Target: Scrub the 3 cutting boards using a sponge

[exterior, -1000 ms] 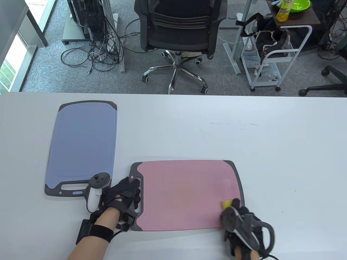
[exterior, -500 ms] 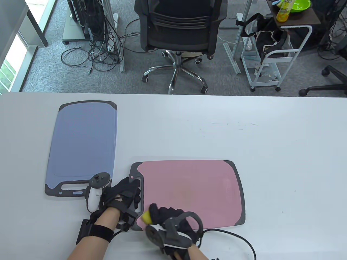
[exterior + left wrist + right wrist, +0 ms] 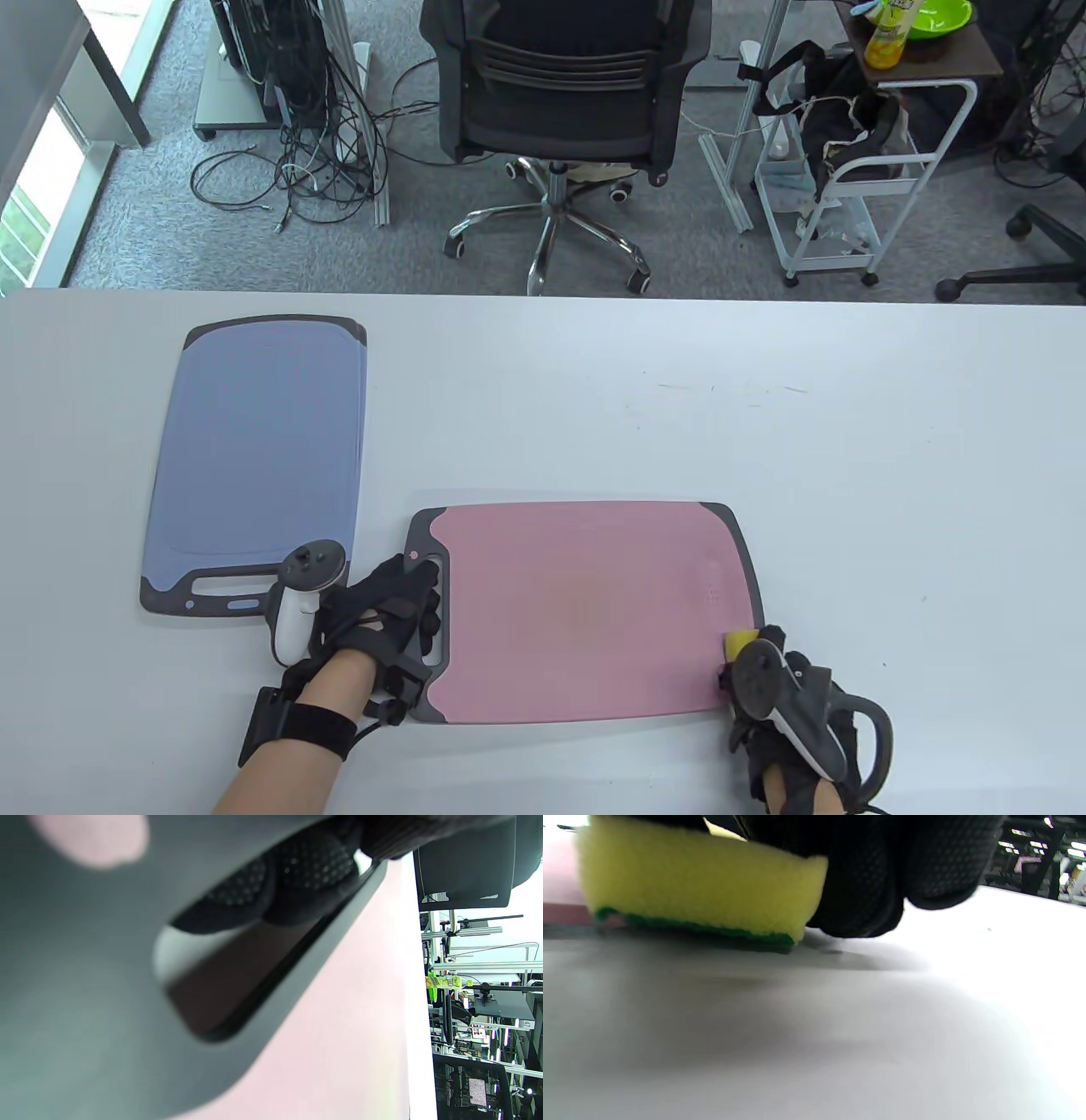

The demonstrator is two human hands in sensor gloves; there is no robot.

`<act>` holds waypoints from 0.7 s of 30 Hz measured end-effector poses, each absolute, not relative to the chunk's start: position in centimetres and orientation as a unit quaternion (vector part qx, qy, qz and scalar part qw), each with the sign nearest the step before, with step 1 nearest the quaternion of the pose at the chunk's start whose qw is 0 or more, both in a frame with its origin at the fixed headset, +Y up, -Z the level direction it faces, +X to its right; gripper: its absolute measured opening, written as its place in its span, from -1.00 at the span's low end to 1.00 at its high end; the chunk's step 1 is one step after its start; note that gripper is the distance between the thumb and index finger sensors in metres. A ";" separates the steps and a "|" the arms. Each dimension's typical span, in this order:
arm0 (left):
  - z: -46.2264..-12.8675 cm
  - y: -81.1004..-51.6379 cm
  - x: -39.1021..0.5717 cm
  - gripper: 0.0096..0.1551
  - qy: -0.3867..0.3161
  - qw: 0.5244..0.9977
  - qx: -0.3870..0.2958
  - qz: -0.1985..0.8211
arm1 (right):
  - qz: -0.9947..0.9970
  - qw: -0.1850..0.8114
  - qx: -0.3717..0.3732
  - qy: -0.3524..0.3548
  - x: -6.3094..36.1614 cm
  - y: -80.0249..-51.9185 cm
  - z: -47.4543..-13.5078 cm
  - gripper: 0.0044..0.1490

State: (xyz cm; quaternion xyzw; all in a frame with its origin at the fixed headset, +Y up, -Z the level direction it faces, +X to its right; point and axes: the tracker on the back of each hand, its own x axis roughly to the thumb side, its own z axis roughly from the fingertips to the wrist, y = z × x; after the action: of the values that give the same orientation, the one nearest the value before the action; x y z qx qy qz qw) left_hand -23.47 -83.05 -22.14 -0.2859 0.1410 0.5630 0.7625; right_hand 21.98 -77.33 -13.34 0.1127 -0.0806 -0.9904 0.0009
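Fingers of the right hand are curled down around a yellow sponge with a green scrub layer on the bottom, pinching it tight. In the right wrist view the green side sits flat on the surface, right at the dark rim of the pink cutting board. From the table view, the sponge pokes out just ahead of the glove at the board's right edge, down toward its near right corner.

Left hand is over on the opposite end, lying on the pink board's dark handle end with fingers pretty much straight and spread, pressing it down. In the left wrist view a couple of fingertips show at the handle slot, so they're resting right on the cutout.

Pink board lies lengthwise near the front edge of the table, roughly in the middle. Blue cutting board sits toward the left side of the table, standing lengthwise front to back, handle end nearest the person, just beside the left hand's tracker. Can only make out two boards in these shots.
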 end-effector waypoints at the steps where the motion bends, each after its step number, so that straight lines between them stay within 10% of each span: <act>1: -22.2 -83.0 -23.5 -0.42 0.141 0.762 -0.286 0.564 | -0.992 0.016 0.103 -0.068 21.1 -77.3 -13.4 -0.07; 12: -22.4 -83.1 -23.9 -0.44 0.153 0.741 -0.287 0.588 | -0.944 0.022 -0.328 -0.004 -5.7 -75.7 -11.8 0.02; 21: -22.6 -83.1 -24.2 -0.44 0.157 0.738 -0.286 0.591 | -0.961 0.070 -0.268 -0.004 1.6 -76.5 -12.4 0.04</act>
State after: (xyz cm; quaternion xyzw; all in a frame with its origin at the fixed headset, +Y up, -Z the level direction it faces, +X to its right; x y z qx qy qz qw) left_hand -24.25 -83.10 -22.58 -0.2860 0.1567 0.5911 0.7377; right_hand 1.59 -76.54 -12.41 -0.2678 -0.0044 -0.9609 0.0698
